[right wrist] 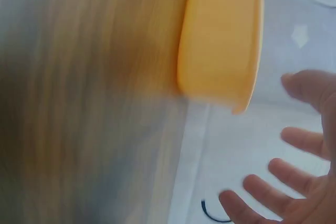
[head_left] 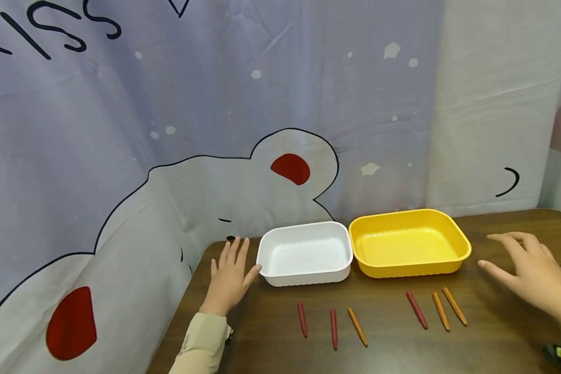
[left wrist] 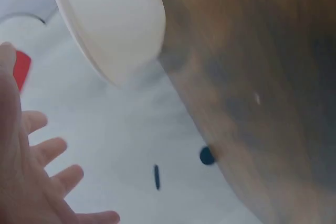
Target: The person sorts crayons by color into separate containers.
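Note:
My left hand (head_left: 228,282) is beside the white plastic tray (head_left: 305,280), fingers spread, thumb tip right at its left side. To the right of the yellow tray (head_left: 409,271), my right hand (head_left: 533,270) hovers with fingers extended and holds nothing. In front of the white tray lie two dark red crayons (head_left: 302,319) and an orange-brown crayon (head_left: 357,327). Another dark red crayon (head_left: 416,310) lies before the yellow tray, with two orange-brown crayons (head_left: 441,311) next to it. The left wrist view shows the left fingers (left wrist: 65,179) apart; so are the right fingers (right wrist: 291,177) in the right wrist view.
Both trays stand side by side at the back of the brown wooden table (head_left: 383,356), their insides bare. Behind the table hangs a printed curtain (head_left: 205,197) with a white cartoon figure. The table's left edge is close to the left forearm.

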`<state>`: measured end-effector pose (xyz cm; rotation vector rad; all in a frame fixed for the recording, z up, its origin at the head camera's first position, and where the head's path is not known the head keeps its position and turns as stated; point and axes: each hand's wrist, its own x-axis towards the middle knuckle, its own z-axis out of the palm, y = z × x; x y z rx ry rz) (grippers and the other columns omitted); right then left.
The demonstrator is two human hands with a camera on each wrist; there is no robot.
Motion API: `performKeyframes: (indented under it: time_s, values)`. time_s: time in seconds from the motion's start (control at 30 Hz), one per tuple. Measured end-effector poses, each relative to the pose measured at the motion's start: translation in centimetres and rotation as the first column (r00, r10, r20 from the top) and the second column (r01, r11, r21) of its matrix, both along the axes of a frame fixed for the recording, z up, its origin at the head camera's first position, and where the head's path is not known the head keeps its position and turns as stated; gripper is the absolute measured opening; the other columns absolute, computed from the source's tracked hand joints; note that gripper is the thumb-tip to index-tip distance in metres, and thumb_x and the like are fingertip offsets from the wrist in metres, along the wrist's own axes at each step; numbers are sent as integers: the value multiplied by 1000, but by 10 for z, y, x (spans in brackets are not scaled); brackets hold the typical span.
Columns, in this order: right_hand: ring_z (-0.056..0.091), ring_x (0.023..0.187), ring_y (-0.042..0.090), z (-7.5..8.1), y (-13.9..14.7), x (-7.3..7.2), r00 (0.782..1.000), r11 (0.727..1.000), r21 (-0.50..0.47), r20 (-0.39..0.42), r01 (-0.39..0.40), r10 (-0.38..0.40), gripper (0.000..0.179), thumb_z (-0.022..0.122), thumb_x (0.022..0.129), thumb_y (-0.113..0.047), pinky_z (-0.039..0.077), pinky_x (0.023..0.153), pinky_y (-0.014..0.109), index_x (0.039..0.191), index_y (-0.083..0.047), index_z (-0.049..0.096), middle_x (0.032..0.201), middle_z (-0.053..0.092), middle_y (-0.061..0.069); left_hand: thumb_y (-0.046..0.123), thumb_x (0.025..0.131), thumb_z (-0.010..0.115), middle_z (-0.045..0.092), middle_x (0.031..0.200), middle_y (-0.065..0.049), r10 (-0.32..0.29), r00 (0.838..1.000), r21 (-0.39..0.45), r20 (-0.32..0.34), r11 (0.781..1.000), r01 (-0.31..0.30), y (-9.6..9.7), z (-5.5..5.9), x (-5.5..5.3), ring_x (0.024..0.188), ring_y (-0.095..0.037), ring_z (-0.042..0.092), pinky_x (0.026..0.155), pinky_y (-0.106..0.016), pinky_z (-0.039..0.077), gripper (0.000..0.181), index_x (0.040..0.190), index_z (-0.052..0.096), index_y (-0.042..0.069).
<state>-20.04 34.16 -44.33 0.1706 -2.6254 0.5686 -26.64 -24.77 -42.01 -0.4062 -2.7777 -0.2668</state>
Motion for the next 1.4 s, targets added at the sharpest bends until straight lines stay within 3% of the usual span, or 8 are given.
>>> performKeyframes:
  time_s: [0.2, 0.37, 0.67, 0.8, 0.9, 1.03, 1.17, 1.4]
  values:
    - [61, 85, 39, -5, -24, 10, 996, 996, -83, 74, -44, 50, 38, 77, 91, -20, 52, 67, 55, 112, 7, 62, 104, 58, 31, 52, 100, 58, 34, 160, -21, -44, 997, -23, -67, 999, 43, 14, -10, 17, 149, -45, 25, 106, -77, 26, 77, 158, 35, 7]
    - [64, 74, 21, -8, -39, 9, 967, 990, -117, 233, -78, 104, 25, 77, 90, -19, 52, 62, 39, 101, 1, 67, 92, 68, 11, 51, 99, 59, 36, 158, -23, -65, 995, -23, -72, 998, 63, 20, -14, 22, 147, -48, 29, 103, -78, 29, 75, 155, 40, 4]
    - [63, 76, 22, -15, -57, 2, 902, 988, -140, 415, -71, 123, 32, 78, 88, -24, 51, 63, 39, 99, 4, 67, 83, 68, 3, 49, 101, 58, 32, 159, -26, -44, 999, -44, 25, 998, 45, 26, -21, 24, 148, -48, 26, 105, -76, 29, 77, 156, 36, 1]
    - [63, 75, 21, -14, -65, 0, 886, 988, -147, 450, -52, 114, 36, 78, 87, -23, 51, 63, 41, 99, 8, 65, 81, 67, 3, 49, 101, 58, 30, 160, -27, -39, 998, -40, 44, 998, 41, 27, -26, 23, 148, -47, 25, 105, -76, 29, 79, 156, 33, 0]
    - [60, 65, 18, -14, -72, 0, 876, 985, -168, 469, -40, 116, 38, 77, 86, -21, 49, 63, 40, 101, 11, 63, 69, 64, 0, 50, 101, 58, 29, 161, -27, -37, 998, -35, 51, 999, 38, 28, -29, 22, 149, -46, 24, 107, -75, 29, 81, 157, 31, -2]
    - [56, 51, 16, -15, -79, 1, 870, 983, -182, 480, -26, 112, 36, 75, 87, -16, 48, 64, 39, 103, 13, 59, 55, 57, -2, 48, 101, 58, 27, 161, -28, -46, 998, -21, 51, 999, 47, 29, -34, 20, 150, -44, 22, 109, -71, 29, 81, 157, 30, -4]
    - [55, 47, 16, -16, -81, 4, 872, 981, -191, 477, -19, 109, 32, 74, 88, -11, 46, 63, 36, 103, 13, 59, 53, 55, -2, 46, 102, 59, 27, 161, -29, -65, 997, 9, 44, 998, 65, 32, -37, 17, 150, -44, 24, 112, -67, 30, 80, 156, 31, -6]
    - [58, 46, 16, -17, -78, 2, 869, 980, -198, 481, -21, 116, 30, 72, 87, -8, 50, 65, 41, 105, 14, 61, 69, 61, 0, 44, 102, 58, 26, 161, -29, -79, 995, 47, 63, 996, 76, 34, -39, 15, 150, -43, 23, 114, -65, 29, 80, 155, 29, -8]
